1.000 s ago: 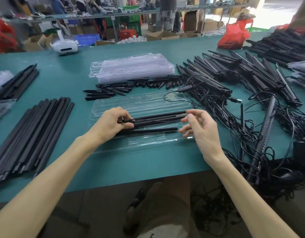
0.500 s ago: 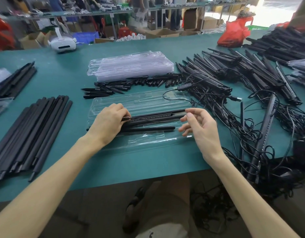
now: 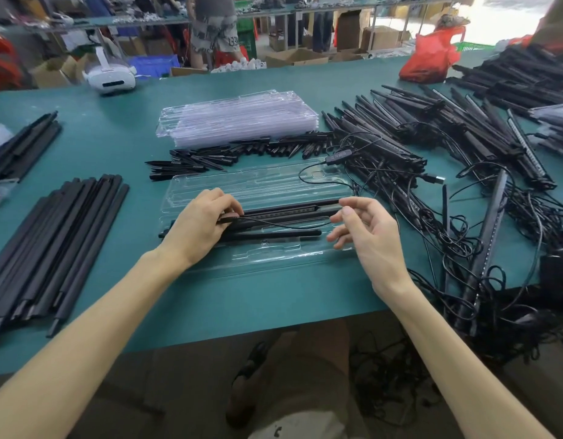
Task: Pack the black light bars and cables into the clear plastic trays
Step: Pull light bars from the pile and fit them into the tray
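A clear plastic tray [image 3: 273, 261] lies open on the green table in front of me. Black light bars [image 3: 283, 213] lie lengthwise in its channels, and a thin black cable [image 3: 292, 225] runs across them. My left hand [image 3: 199, 228] presses on the left ends of the bars, its fingers pinching the cable's end. At the bars' right end my right hand [image 3: 367, 231] hovers with fingers spread and curled; whether the fingertips touch the cable I cannot tell. The cable's inline controller [image 3: 338, 157] lies past the tray's far edge.
A stack of empty clear trays [image 3: 239, 117] sits behind, with small black end pieces [image 3: 242, 152] before it. Long black rods [image 3: 52, 245] lie at the left. A tangle of light bars and cables [image 3: 448, 185] fills the right. A white headset [image 3: 110, 76] and a red bag [image 3: 430, 58] stand far back.
My right hand has opened and drawn slightly to the right of the bars. My left hand stays on the left ends, still pinching the cable.
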Motion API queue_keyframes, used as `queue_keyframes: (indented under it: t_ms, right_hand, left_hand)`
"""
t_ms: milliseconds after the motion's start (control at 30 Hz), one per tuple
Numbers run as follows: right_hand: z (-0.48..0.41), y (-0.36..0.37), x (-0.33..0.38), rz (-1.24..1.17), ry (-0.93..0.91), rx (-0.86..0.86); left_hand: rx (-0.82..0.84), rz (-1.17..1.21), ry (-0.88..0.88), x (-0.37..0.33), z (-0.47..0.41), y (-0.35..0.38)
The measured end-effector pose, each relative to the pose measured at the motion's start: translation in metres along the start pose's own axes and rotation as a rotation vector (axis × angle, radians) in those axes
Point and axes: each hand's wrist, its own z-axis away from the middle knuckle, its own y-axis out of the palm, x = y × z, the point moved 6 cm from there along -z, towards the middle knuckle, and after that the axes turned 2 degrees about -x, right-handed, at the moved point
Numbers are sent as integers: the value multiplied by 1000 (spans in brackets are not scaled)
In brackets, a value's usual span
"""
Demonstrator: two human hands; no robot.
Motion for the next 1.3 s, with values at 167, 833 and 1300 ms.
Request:
queue_keyframes:
  t_ms: [167,833,1300]
  right_hand:
    - [0,0,0,40,1,6]
    - [9,16,12,536,-168,78]
    - [12,19,16,600,-189,93]
  left_hand:
    - [37,61,-20,0,3,-2]
    - [166,240,-210,12,6,-1]
    - [55,233,-203,20,9,7]
